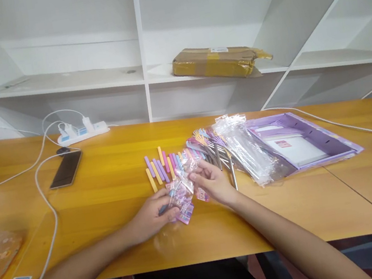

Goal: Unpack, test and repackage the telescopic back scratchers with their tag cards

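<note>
My left hand (155, 213) and my right hand (212, 181) both pinch a small clear plastic packet (182, 192) with pink and purple print, low over the wooden table (115, 184). The left fingers close on its left end, the right fingers on its right side. Just beyond the packet lies a row of several pastel sticks (161, 165) in purple, yellow, pink and blue. To their right sits a bunch of small metal forks with coloured handles (210, 147), partly under crinkled clear bags (244, 148).
A purple shallow box (326, 144) with a white insert lies at right. A dark phone (66, 169), a white power strip (81, 131) and cables lie at left. A taped brown parcel (217, 60) rests on the white shelf behind. Another cable runs at far right.
</note>
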{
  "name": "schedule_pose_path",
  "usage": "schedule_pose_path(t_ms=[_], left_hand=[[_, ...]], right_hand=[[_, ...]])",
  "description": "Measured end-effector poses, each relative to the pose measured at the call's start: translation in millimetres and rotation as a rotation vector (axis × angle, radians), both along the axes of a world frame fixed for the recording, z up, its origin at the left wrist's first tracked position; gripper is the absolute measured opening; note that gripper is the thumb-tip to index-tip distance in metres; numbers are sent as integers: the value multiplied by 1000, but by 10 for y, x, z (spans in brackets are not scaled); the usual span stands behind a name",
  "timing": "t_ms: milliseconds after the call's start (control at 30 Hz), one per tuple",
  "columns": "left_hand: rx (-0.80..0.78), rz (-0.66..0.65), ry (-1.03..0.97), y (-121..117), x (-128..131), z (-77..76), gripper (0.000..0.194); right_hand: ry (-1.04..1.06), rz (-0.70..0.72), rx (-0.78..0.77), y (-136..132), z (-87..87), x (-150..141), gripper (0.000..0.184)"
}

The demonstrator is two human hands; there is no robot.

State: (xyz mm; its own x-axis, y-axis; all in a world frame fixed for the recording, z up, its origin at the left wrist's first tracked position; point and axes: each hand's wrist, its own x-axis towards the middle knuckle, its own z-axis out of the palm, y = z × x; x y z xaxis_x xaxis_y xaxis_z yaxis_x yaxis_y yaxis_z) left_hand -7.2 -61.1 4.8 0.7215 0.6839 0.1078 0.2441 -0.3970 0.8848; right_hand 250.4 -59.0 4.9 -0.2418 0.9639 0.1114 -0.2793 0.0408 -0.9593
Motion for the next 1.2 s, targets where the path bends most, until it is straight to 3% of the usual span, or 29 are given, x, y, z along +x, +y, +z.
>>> schedule_pose_path(t_ms=[100,200,367,433,500,633,733,833,1000,1200], left_hand=[[3,86,-8,15,-2,-43,38],[13,114,-14,57,-45,-21,35],[-66,-86,-54,41,-68,131,31],[-73,-160,-41,24,-57,173,29],[-77,-148,-47,35,-58,180,31],[-73,98,-173,153,-119,106,35],[-52,425,-373,246,-169,39,33],[-137,650,-647,272,-165,22,30],[-273,681,-826,235,-112,77,35],[-306,662,-799,253,-142,124,38]], right_hand=[[114,-62,-4,10,-50,-7,38],[48,36,-42,23,-112,-32,38],[-43,277,-116,-14,-236,-186,43],[-38,254,-96,-27,-257,-226,40],[-13,117,-74,-16,-247,-218,37],[132,-230,-8,65,-135,-92,35],[211,-262,25,88,-37,-13,36],[246,-94,-42,16,7,-24,37],[119,398,-175,-171,-26,-138,42],[13,523,-187,-218,-22,-123,39]])
